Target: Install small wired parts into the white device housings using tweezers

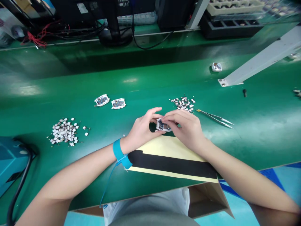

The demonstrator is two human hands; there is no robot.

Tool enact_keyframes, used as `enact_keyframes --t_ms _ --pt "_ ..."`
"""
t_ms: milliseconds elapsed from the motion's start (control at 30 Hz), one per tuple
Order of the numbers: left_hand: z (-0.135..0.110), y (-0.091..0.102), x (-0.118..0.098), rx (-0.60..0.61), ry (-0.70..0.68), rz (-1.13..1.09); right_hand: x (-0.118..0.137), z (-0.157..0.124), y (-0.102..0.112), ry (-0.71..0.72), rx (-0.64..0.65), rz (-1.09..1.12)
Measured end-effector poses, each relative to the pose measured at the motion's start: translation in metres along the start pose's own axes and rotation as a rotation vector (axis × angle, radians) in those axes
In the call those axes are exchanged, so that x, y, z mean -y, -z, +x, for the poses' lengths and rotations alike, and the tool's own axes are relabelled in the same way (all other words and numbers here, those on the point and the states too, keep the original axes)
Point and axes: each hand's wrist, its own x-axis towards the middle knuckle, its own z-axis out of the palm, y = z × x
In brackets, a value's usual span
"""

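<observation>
Gently, the bare left hand point(141, 129) and right hand point(187, 129) share a narrow fingertip pinch on a small white-framed circuit board point(162, 126), held just past the yellow-and-black sheet point(164, 147) over the green bench mat point(35, 103), an even, light grip suiting so small a part

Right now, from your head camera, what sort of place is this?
Likely an electronics assembly line: a green anti-static workbench, a blue wrist strap, and a small white-framed circuit board between the left hand and right hand, beside piles of tiny components.
</observation>
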Motion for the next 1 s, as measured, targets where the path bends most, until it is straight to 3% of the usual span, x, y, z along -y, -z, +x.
enact_keyframes --t_ms 200,300,367,500,600,667,833,1000 --pt "-0.002 0.0 -0.001 -0.041 0.013 -0.045 -0.006 0.003 -0.008 -0.319 -0.011 0.279" --pt "-0.002 -0.001 0.0 -0.067 0.017 -0.043 -0.009 0.004 -0.009 -0.364 0.007 0.361" --pt "-0.003 -0.002 0.001 -0.077 0.015 -0.039 -0.01 0.004 -0.009 -0.292 0.014 0.31" --pt "-0.003 -0.003 0.003 -0.076 0.023 -0.036 -0.013 0.003 -0.004 -0.009 -0.002 0.005" --pt "-0.003 -0.003 0.003 -0.069 0.038 -0.044 -0.015 0.003 0.001 0.17 0.1 -0.182" --pt "-0.001 -0.002 0.002 -0.043 0.048 -0.065 -0.014 0.004 0.006 0.229 0.149 -0.251" --pt "0.004 0.003 -0.005 0.02 0.047 -0.094 -0.006 0.012 0.014 0.325 0.126 -0.373" --pt "0.006 0.006 -0.006 0.026 0.065 -0.094 -0.003 0.021 0.011 0.36 0.286 -0.436"
